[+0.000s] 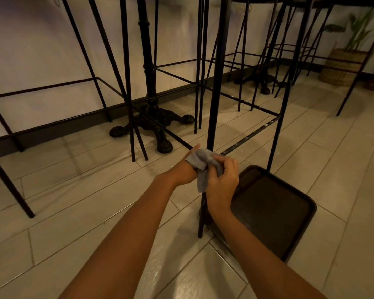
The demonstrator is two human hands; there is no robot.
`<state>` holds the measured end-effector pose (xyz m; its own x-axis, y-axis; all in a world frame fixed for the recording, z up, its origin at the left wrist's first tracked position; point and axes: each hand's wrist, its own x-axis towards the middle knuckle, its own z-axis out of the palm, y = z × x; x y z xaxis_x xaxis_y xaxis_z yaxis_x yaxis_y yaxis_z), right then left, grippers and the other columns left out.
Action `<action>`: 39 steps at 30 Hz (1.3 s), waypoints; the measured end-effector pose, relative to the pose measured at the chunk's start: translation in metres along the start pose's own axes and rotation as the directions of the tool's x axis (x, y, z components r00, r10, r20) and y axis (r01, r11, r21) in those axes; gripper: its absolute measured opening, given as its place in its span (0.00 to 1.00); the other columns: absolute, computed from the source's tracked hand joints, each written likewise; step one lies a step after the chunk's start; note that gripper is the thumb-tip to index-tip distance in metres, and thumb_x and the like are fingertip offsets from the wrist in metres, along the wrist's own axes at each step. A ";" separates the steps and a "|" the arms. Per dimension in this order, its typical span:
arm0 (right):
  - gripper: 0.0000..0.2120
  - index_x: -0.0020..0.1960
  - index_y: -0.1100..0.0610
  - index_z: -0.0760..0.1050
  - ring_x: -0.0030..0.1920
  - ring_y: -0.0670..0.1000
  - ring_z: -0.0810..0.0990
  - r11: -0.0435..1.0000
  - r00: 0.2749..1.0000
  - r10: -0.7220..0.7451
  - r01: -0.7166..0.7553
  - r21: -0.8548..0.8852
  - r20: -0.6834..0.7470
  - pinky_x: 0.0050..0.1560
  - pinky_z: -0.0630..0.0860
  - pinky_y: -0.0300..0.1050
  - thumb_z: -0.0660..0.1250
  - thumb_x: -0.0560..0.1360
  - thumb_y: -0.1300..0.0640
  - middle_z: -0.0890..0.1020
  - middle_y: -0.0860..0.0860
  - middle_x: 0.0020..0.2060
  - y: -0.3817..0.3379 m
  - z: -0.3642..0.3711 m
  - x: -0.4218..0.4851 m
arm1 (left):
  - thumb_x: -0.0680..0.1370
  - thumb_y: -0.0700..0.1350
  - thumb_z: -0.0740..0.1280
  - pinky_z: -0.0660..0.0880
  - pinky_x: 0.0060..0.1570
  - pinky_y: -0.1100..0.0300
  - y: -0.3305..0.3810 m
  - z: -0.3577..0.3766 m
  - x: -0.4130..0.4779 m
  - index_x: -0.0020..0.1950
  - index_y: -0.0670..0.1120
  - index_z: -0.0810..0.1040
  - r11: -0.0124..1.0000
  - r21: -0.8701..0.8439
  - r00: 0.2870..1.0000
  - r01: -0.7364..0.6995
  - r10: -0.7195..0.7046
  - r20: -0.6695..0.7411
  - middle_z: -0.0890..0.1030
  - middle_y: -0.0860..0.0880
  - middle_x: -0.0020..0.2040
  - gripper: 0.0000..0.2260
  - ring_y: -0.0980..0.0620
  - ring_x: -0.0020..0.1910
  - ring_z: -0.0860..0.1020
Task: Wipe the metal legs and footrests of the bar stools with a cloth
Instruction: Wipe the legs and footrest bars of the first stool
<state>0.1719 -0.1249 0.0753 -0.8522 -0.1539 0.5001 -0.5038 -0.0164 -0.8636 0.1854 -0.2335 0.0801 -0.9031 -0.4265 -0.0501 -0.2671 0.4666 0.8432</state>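
Observation:
A grey cloth (200, 164) is bunched between both my hands, right at the corner where the nearest black stool leg (214, 93) meets its scuffed footrest bar (249, 134). My left hand (185, 169) holds the cloth from the left, fingers mostly hidden under it. From the right, my right hand (222, 178) pinches the cloth's upper edge, and a strip of cloth hangs down along the leg. The lower part of the leg (201, 221) runs down to the floor below my hands.
A dark tray (274, 212) lies on the tiled floor just right of the leg. Several more thin black stool frames (125, 83) stand left and behind, around an ornate cast-iron table base (153, 124). A potted plant in a wicker basket (341, 65) stands far right.

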 end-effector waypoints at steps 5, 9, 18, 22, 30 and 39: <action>0.07 0.49 0.63 0.76 0.46 0.47 0.74 0.999 0.999 -0.026 0.025 -0.040 -0.019 0.48 0.71 0.29 0.64 0.72 0.69 0.75 0.55 0.45 0.003 0.006 -0.001 | 0.77 0.29 0.58 0.70 0.56 0.63 0.005 -0.002 -0.002 0.68 0.30 0.63 1.000 0.022 1.000 -0.010 0.009 0.019 0.75 0.39 0.60 0.19 0.42 0.58 0.74; 0.08 0.45 0.62 0.77 0.44 0.52 0.75 0.996 1.000 -0.007 0.008 -0.092 0.020 0.46 0.70 0.31 0.64 0.70 0.72 0.75 0.54 0.42 0.025 0.004 -0.018 | 0.77 0.37 0.64 0.49 0.74 0.59 0.004 -0.005 -0.007 0.73 0.40 0.58 0.958 0.199 0.974 -0.207 0.183 0.130 0.61 0.43 0.74 0.26 0.45 0.76 0.51; 0.08 0.43 0.61 0.76 0.43 0.52 0.76 0.994 0.998 0.050 -0.047 -0.097 0.034 0.46 0.75 0.42 0.64 0.69 0.72 0.77 0.54 0.41 0.030 0.001 -0.023 | 0.76 0.32 0.61 0.47 0.74 0.55 -0.001 -0.007 -0.005 0.74 0.45 0.58 0.911 0.306 0.960 -0.277 0.248 0.129 0.57 0.48 0.76 0.28 0.49 0.76 0.44; 0.11 0.51 0.60 0.74 0.49 0.47 0.76 0.987 0.986 0.161 -0.161 0.024 -0.033 0.52 0.73 0.31 0.63 0.71 0.70 0.77 0.53 0.48 0.022 0.002 -0.024 | 0.76 0.40 0.65 0.47 0.75 0.55 -0.007 0.000 -0.006 0.76 0.49 0.51 0.823 0.489 0.958 -0.288 0.247 0.149 0.50 0.49 0.77 0.32 0.51 0.76 0.40; 0.06 0.49 0.61 0.74 0.47 0.49 0.77 0.975 0.977 0.213 -0.212 0.063 -0.014 0.49 0.74 0.35 0.64 0.73 0.67 0.78 0.55 0.46 0.030 0.009 -0.025 | 0.77 0.42 0.63 0.40 0.73 0.60 -0.013 0.003 -0.003 0.77 0.46 0.48 0.724 0.633 0.961 -0.273 0.240 0.141 0.47 0.47 0.77 0.33 0.50 0.76 0.38; 0.04 0.46 0.61 0.74 0.46 0.50 0.79 0.968 0.967 0.251 -0.251 -0.001 0.050 0.46 0.72 0.29 0.64 0.72 0.68 0.80 0.54 0.44 0.046 0.004 -0.032 | 0.76 0.37 0.62 0.41 0.73 0.60 -0.003 0.005 -0.012 0.76 0.45 0.47 0.718 0.643 0.961 -0.266 0.249 0.119 0.47 0.46 0.77 0.34 0.49 0.76 0.38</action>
<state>0.1762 -0.1246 0.0196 -0.9433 -0.2018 0.2637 -0.2738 0.0235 -0.9615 0.1956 -0.2259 0.0760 -0.9746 -0.2016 0.0980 -0.1682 0.9467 0.2747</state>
